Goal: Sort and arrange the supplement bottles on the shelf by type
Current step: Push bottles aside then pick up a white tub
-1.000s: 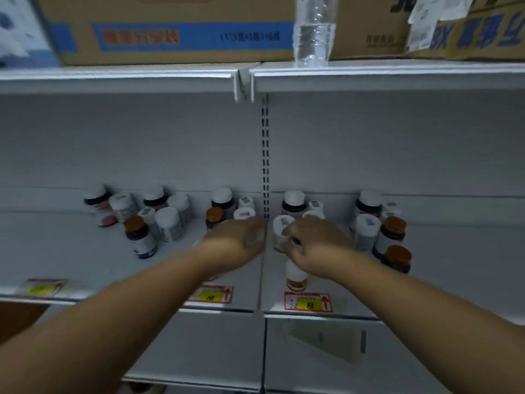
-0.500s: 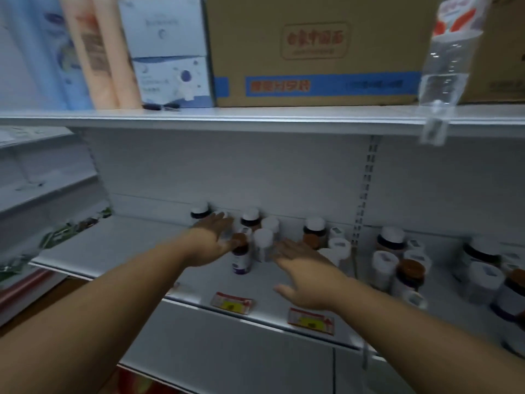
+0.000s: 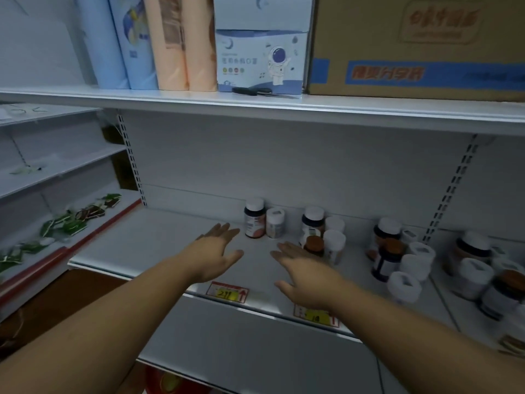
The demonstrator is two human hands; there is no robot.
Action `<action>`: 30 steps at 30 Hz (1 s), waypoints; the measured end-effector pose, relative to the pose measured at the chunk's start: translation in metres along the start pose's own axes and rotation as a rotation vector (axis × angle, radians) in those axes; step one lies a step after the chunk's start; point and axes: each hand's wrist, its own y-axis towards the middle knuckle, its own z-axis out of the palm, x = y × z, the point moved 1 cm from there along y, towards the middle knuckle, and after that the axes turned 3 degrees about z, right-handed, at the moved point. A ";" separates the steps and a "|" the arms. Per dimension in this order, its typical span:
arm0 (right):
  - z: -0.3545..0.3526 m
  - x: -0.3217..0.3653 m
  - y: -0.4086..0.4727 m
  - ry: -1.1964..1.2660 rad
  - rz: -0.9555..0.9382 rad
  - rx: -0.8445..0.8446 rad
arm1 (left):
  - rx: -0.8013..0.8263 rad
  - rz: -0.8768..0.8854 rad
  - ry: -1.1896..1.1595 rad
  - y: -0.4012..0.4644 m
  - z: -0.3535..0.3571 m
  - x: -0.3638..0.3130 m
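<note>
White metal shelf [image 3: 159, 245] holds upright dark white-capped supplement bottle [image 3: 254, 218] just right of flat, empty left hand [image 3: 217, 247], nearer than splayed, empty right hand [image 3: 305, 270].

Shelf [image 3: 159, 245]: white metal, bare at left, price tags along front lip.
Left pair: dark bottle [image 3: 254, 218] touching small white bottle [image 3: 275, 223], upright, near back wall.
Middle cluster: white-capped dark bottle [image 3: 312, 223], orange-capped bottle [image 3: 313, 245], white bottles [image 3: 334, 245], packed close.
Right groups: more bottles [image 3: 403, 263], mixed dark and white, blurred toward edge.
Price tag [image 3: 227, 292]: yellow and red.
</note>
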 end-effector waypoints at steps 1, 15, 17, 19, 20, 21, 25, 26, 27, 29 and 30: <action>0.000 0.001 0.010 0.013 0.019 -0.003 | 0.004 -0.004 -0.009 0.004 -0.002 0.006; -0.013 -0.044 0.195 0.118 0.097 -0.084 | 0.010 0.020 -0.119 0.070 -0.010 0.054; -0.010 -0.046 0.210 0.106 0.111 -0.036 | 0.025 0.036 -0.125 0.071 -0.008 0.063; -0.006 -0.045 0.221 0.090 0.123 0.006 | 0.042 0.041 -0.139 0.072 -0.007 0.073; -0.004 -0.043 0.225 0.070 0.133 0.007 | 0.045 0.045 -0.143 0.074 -0.008 0.078; -0.003 -0.042 0.229 0.044 0.149 -0.001 | 0.045 0.051 -0.147 0.077 -0.009 0.085; 0.001 -0.033 0.238 0.015 0.267 -0.015 | 0.075 0.076 -0.197 0.085 -0.009 0.109; 0.002 -0.031 0.239 0.019 0.293 -0.025 | 0.096 0.080 -0.220 0.086 -0.007 0.115; 0.003 -0.029 0.239 0.042 0.320 -0.043 | 0.118 0.083 -0.249 0.087 -0.006 0.121; 0.002 -0.026 0.238 0.131 0.361 -0.074 | 0.134 0.098 -0.299 0.089 -0.002 0.132; 0.001 -0.023 0.236 0.176 0.365 -0.078 | 0.133 0.112 -0.315 0.091 -0.001 0.136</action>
